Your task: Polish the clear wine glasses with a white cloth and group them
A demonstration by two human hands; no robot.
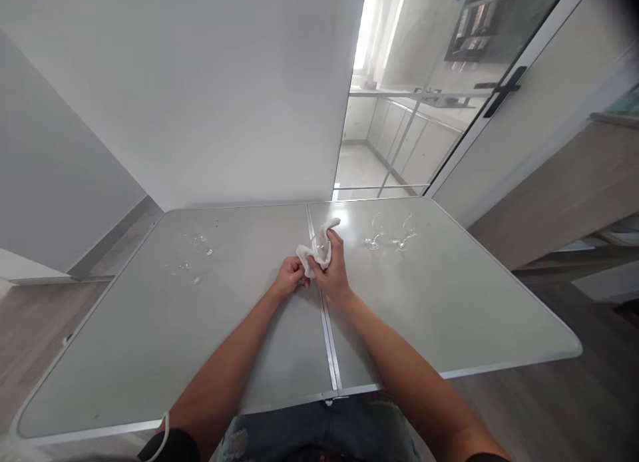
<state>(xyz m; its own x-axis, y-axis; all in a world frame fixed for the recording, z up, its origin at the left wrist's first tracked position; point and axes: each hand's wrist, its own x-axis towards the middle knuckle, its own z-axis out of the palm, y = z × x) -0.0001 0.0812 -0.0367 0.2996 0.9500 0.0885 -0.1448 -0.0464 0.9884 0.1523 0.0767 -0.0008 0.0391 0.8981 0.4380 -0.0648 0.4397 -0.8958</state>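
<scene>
Over the middle seam of a grey folding table (449, 315), both my hands meet. My right hand (333, 270) grips a white cloth (317, 243) wrapped around a clear glass, which is mostly hidden by the cloth. My left hand (290, 275) pinches the lower end of the same bundle. Two clear stemmed glasses (391, 234) stand on the table to the right of my hands. Several more clear glasses (194, 259) stand on the left half, faint against the surface.
A white wall rises just behind the table. A glass door with a black handle (502, 92) is at the back right, and a kitchen shows through it. A beige counter (574, 182) stands to the right. Wooden floor surrounds the table.
</scene>
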